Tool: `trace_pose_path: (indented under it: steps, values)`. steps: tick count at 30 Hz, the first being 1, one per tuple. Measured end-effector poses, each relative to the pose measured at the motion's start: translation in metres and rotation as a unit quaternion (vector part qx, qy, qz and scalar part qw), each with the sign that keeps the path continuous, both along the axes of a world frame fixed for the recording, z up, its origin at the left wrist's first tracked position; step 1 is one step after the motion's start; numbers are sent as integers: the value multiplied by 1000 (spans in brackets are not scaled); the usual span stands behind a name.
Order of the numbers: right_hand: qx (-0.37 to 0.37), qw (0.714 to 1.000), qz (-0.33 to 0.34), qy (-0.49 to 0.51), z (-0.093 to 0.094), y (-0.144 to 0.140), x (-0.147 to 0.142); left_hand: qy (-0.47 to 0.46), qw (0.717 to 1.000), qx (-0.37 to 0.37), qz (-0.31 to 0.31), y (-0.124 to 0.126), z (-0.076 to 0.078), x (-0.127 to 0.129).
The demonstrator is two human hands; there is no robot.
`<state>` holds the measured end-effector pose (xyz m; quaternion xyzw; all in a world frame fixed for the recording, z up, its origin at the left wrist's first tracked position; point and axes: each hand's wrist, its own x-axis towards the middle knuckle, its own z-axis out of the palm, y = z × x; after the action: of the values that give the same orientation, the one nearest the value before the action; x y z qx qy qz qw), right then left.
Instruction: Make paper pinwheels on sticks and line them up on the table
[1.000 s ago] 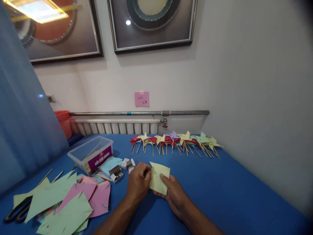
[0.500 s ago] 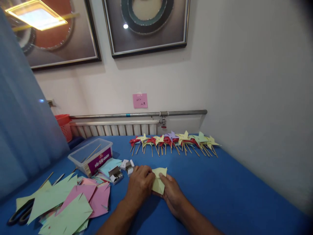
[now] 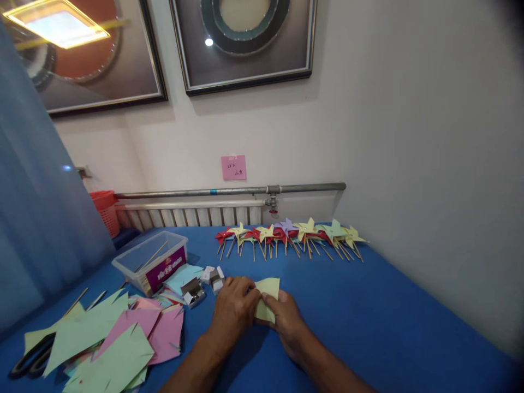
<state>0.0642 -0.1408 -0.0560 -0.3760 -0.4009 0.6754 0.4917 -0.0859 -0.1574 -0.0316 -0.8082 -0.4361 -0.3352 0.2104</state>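
A piece of pale yellow paper (image 3: 268,288) is held between both hands above the blue table. My left hand (image 3: 236,307) is closed on its left side, the fingers curled over and hiding that edge. From the right, my right hand (image 3: 289,319) grips the sheet, thumb pressed on its face and fingers behind. Just beyond my left hand are small open boxes, one grey box (image 3: 193,292) with shiny metal bits and a white one (image 3: 216,279).
Finished paper pinwheels (image 3: 305,229) on sticks lie in a row at the back. A clear plastic box (image 3: 149,259) with sticks stands left. Slit coloured paper sheets (image 3: 110,360) and black-handled scissors (image 3: 33,357) lie front left. A radiator (image 3: 192,215) is behind the table.
My right thumb has slid left across the yellow paper toward my left fingers, and the paper's upper part now curves. Both hands stay in nearly the same place.
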Motion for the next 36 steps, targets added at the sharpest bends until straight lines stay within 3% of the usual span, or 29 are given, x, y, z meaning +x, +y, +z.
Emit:
trace_pose_path:
  steps: [4, 9, 15, 22, 28, 31, 36]
  values:
    - [-21, 1000, -18, -5, 0, 7, 6, -92, 991, -83, -50, 0, 4, -6]
    - [-55, 997, -48, 26, 6, 12, 10, -211, 970, -115, -31, 1, 9, -10]
    - [-68, 995, -70, 35, 9, 13, 13, -223, 967, -113, -58, -3, 11, -4]
    - [-62, 992, -103, 34, 7, 17, 14, -285, 941, -183, 16, 0, 10, -3]
    - [-18, 995, -78, -59, 2, 22, 14, -316, 914, -249, -51, -6, 21, 1]
    - [44, 988, -77, -130, 3, 23, 15, -369, 870, -325, -30, -4, 17, 5]
    - [164, 967, -41, -191, 7, 15, 14, -507, 729, -460, -29, 8, 3, 5]
